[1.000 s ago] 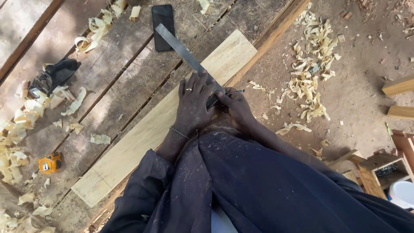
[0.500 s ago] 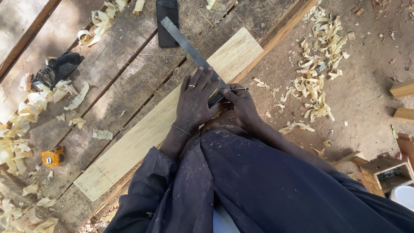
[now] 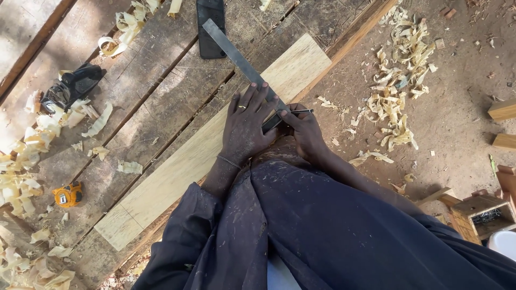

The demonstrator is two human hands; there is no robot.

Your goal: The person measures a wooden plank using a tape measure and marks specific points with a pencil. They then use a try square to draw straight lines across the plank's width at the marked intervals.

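The pale plank [image 3: 204, 156] lies slantwise on the workbench [image 3: 156, 102]. The left hand [image 3: 246, 126], fingers spread, presses the metal square [image 3: 236, 56] flat across it; the right hand [image 3: 306, 129] pinches a pencil [image 3: 298, 111] against the blade. No drawn line shows yet, so marking looks barely begun. Farther off lies a dark phone [image 3: 210, 27].

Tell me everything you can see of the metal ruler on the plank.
The metal ruler is a long, flat, grey steel strip lying diagonally across the pale wooden plank and onto the workbench. Its far end reaches beside a dark phone. The left hand presses flat on its near end; the right hand holds a pencil against its edge.
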